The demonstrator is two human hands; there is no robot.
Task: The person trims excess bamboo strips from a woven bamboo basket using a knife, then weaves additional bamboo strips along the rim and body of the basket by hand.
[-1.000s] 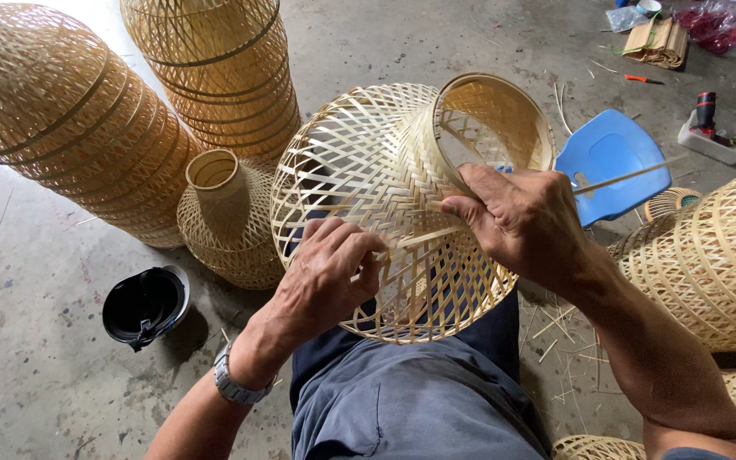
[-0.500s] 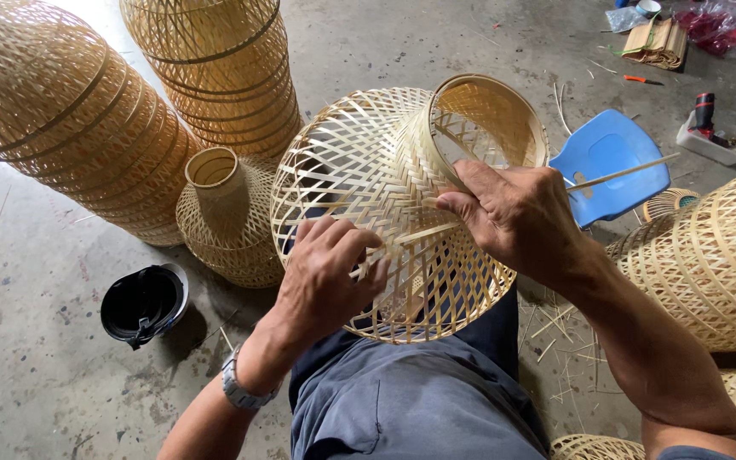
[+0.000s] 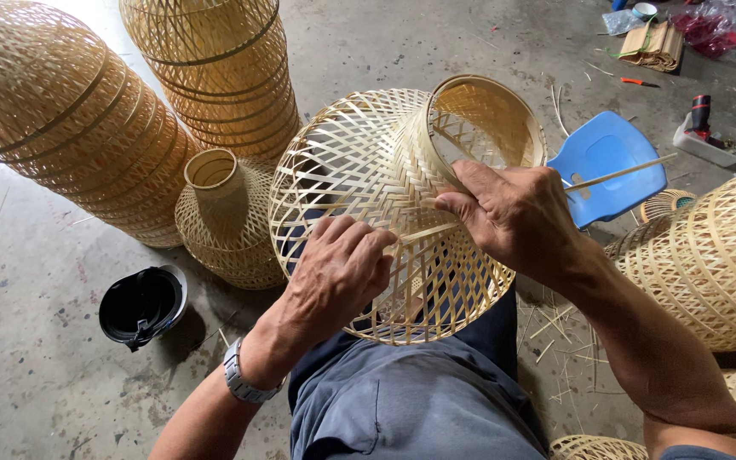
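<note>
The concrete floor (image 3: 36, 358) is taken up by finished wickerwork: a stack of large woven baskets (image 3: 70, 128) is laid at the upper left, a second stack (image 3: 215, 77) is stood just beside it, and more woven pieces (image 3: 717, 264) are crowded at the right edge. A bell-shaped woven lampshade (image 3: 359, 170) is rested on the seated person's lap, tilted so that its round collar is turned up and away. A smaller finished shade (image 3: 219, 221) is set on the floor just behind it, and a blue plastic stool (image 3: 611, 162) is seen past the collar. A black lid-like object (image 3: 142, 307) is placed on the floor at the left. The left hand (image 3: 338, 273) is pressed against the weave with its fingers curled together over the strips. The right hand (image 3: 517, 217) is closed on a thin bamboo strip (image 3: 623, 172), pinched between thumb and fingers where it is fed into the weave just below the collar. A metal wristwatch (image 3: 244, 383) is worn on the left wrist.
</note>
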